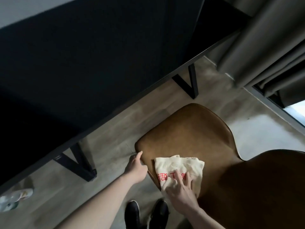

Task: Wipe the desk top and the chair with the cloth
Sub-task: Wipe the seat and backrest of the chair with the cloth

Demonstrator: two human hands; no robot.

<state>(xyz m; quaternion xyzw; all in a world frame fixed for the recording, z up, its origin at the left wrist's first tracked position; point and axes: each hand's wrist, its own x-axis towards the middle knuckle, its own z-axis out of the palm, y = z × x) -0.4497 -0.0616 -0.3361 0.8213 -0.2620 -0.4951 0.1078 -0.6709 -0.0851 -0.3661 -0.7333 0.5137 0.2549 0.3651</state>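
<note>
Down on the brown chair seat point(189, 133) lies the cream cloth point(179, 169), rumpled and printed with red characters, near the seat's left front edge. The right hand point(179, 194) rests on the cloth's near part with its fingers point(177, 176) spread and fairly straight, pressing it flat against the seat. The left hand point(136, 167) is at the seat's left edge beside the cloth; its fingers curl round that edge and grip it, the thumb pointing up along the rim. The chair's darker backrest point(264, 187) fills the lower right corner, close to the right forearm.

Just beyond the chair, the black bench point(82, 55) runs diagonally across the upper left, its edge well apart from the seat, with two V-shaped black legs point(188, 81) standing on the wooden floor point(115, 121) between bench and chair. Grey curtains point(264, 38) hang at the upper right, above a bright window strip. A blurred pale object point(14, 199) lies on the floor under the bench at the far left; what it is cannot be told. Two black shoes point(146, 212) stand between the forearms.
</note>
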